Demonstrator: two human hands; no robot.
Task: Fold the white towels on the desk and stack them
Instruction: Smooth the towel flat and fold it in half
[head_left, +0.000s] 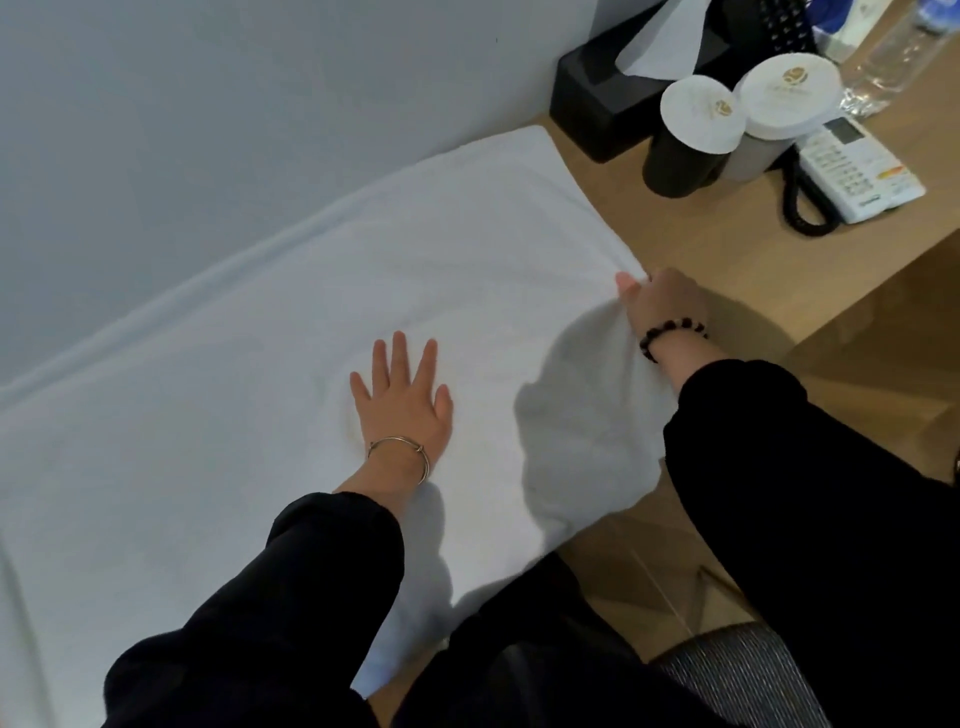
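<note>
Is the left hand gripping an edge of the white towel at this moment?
No: the left hand lies flat with fingers spread on the white towel, while the right hand pinches its edge.

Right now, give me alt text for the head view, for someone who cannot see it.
A white towel lies spread across the wooden desk; the left hand presses flat on it while the right hand pinches its right edge. Two lidded cups and a phone sit at the far right.

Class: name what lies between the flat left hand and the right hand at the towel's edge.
Between the left hand and right hand lies only white towel, slightly rumpled; head view.
</note>
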